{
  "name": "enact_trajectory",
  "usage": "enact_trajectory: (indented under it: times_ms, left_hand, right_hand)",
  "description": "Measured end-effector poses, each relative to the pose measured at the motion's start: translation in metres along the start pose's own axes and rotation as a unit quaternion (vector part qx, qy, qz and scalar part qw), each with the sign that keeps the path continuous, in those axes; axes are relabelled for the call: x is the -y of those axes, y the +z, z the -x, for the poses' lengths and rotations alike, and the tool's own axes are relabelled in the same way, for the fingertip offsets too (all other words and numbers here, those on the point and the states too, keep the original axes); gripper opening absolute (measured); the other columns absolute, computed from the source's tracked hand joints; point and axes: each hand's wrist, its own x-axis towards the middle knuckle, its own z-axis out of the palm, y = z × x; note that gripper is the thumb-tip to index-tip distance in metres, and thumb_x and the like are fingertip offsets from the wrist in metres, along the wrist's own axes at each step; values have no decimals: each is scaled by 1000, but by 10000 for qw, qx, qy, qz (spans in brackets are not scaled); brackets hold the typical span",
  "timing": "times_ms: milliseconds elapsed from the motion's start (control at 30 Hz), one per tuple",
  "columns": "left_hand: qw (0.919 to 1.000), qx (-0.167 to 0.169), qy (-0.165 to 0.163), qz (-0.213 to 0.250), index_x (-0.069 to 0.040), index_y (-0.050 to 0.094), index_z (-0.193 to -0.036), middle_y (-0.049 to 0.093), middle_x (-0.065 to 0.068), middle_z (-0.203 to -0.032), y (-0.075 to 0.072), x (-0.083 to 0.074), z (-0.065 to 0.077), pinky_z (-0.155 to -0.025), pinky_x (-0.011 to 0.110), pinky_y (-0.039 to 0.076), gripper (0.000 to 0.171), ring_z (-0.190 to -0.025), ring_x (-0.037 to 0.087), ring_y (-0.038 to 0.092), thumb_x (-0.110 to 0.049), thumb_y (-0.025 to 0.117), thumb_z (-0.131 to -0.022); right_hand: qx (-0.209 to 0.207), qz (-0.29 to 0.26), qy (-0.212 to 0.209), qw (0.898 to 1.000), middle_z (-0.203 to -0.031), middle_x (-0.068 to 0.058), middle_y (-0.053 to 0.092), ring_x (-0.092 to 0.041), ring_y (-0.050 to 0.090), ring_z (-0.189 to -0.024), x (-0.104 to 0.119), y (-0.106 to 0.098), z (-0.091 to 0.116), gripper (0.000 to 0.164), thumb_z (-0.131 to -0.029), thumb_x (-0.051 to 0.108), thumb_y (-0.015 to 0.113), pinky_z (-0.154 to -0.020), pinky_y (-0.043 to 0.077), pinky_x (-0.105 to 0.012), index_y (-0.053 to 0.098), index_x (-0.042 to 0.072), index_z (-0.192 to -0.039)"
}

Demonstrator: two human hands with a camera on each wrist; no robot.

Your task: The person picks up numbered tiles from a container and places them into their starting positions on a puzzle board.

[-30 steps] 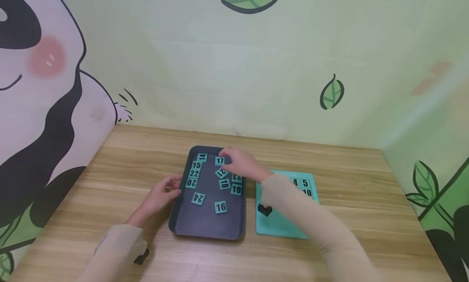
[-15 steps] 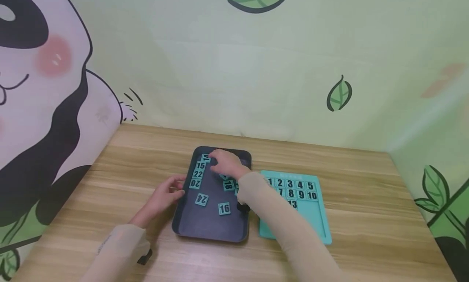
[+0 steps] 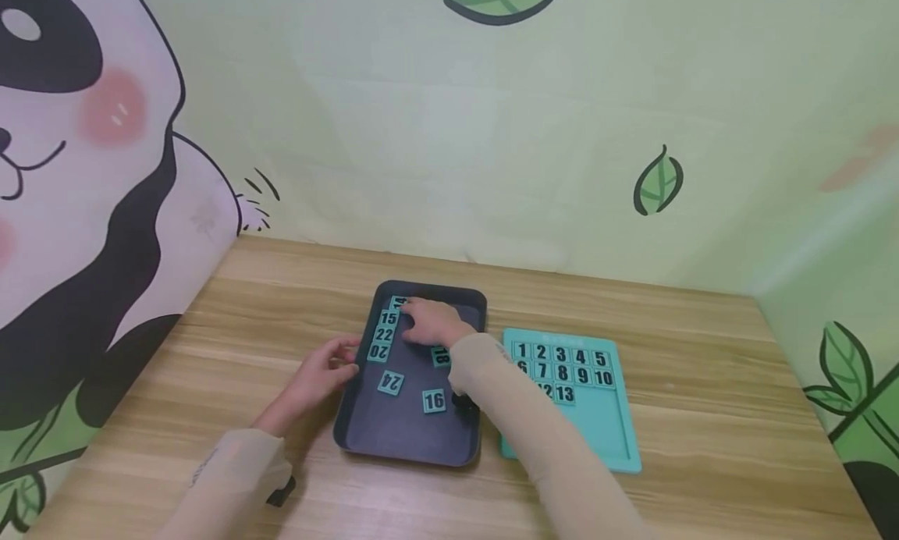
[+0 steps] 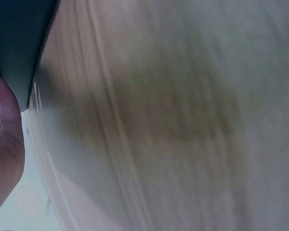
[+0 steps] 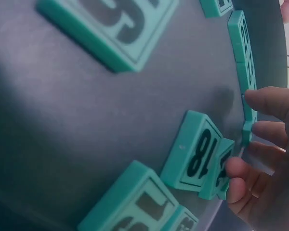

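A dark tray [image 3: 407,435] lies on the wooden table, holding several loose turquoise number tiles. My left hand [image 3: 319,380] rests against its left side, thumb [image 4: 7,103] touching the outer wall. Over the tray's far half, my right hand [image 3: 434,323] has its index fingertip at the tile 14 [image 3: 398,301], with the thumb apart from it. In the right wrist view, its fingers are loosely bent above the left column; a firm hold on any tile cannot be made out. Tile 18 [image 5: 200,154] lies below them. The right hand and sleeve cover some tiles in the head view.
Right of the tray lies a turquoise number board [image 3: 597,427], its upper rows filled with tiles up to 13; the right sleeve crosses its lower left. Tiles 24 [image 3: 390,382] and 16 [image 3: 434,401] lie in the tray's near half. A printed wall [image 3: 351,173] stands behind the table.
My right hand has moved left from beside tile 17 to tile 14, uncovering more of the board. The left hand stays at the tray's side. The head view has shifted slightly.
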Motion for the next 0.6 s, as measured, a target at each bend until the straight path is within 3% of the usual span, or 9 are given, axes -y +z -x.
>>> enact_trajectory:
  times_ms: [200,433,600]
  left_hand:
    - [10000,-56,-19,22,-4,44,-126,50,19,-104,-4,-1,1,-69,29,50,42,-90,24,55,-4,50,-85]
    - [9999,-6,63,103,-3,44,-125,51,20,-103,-2,1,1,-67,29,51,42,-85,21,56,-3,51,-84]
    - [9998,-28,97,170,-3,44,-126,51,20,-103,-1,0,2,-66,30,51,43,-86,22,56,-4,53,-83]
  right_hand:
    - [-61,66,-36,10000,-141,-3,33,-21,34,-128,3,-3,-2,50,-84,33,54,-104,32,-38,42,20,-131]
    - [-7,-352,-55,9994,-145,0,26,-18,27,-132,4,-1,-5,57,-84,30,54,-107,26,-35,33,21,-137]
    - [-45,-567,-69,9984,-142,-2,32,-19,31,-130,5,-1,-7,58,-84,27,55,-106,28,-35,33,18,-137]
